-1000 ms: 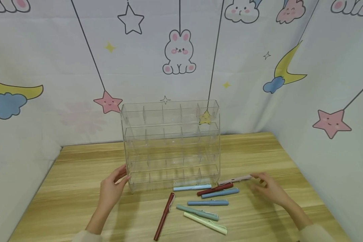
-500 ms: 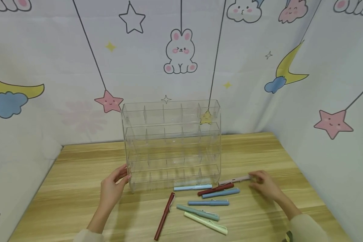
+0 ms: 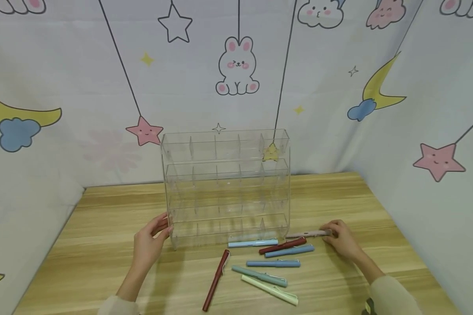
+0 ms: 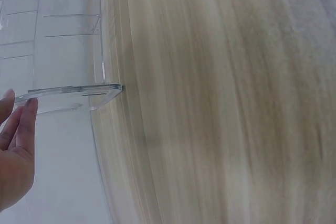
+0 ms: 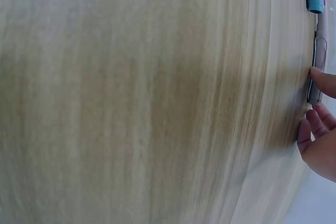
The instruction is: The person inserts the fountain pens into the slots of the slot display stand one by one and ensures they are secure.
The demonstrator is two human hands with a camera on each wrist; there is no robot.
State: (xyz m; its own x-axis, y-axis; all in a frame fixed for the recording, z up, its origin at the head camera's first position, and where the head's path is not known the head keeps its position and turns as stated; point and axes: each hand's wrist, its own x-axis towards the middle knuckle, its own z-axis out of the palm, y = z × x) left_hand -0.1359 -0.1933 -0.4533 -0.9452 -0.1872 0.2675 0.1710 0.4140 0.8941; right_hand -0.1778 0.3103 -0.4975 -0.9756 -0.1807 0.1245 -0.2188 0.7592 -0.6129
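A clear acrylic pen organizer (image 3: 228,173) with tiers of small compartments stands upright on the wooden table. My left hand (image 3: 149,240) grips its left side panel near the bottom, thumb in front and fingers behind; the left wrist view shows the panel edge (image 4: 73,91) between them. At the organizer's lower right corner lies a pale pinkish-grey pen (image 3: 305,234). My right hand (image 3: 344,240) pinches that pen's clip end between thumb and fingers, seen also in the right wrist view, where the pen (image 5: 321,51) lies partly under the thumb.
Before the organizer lie a light blue pen (image 3: 253,243), two dark red pens (image 3: 282,246) (image 3: 216,281), two blue pens (image 3: 289,250) (image 3: 273,263), a grey-green pen (image 3: 259,275) and a pale green pen (image 3: 270,289). A white printed curtain (image 3: 197,87) hangs behind the table.
My right hand has moved left onto the end of the pinkish-grey pen, and its thumb and fingers have closed on it. My left hand stays on the organizer.
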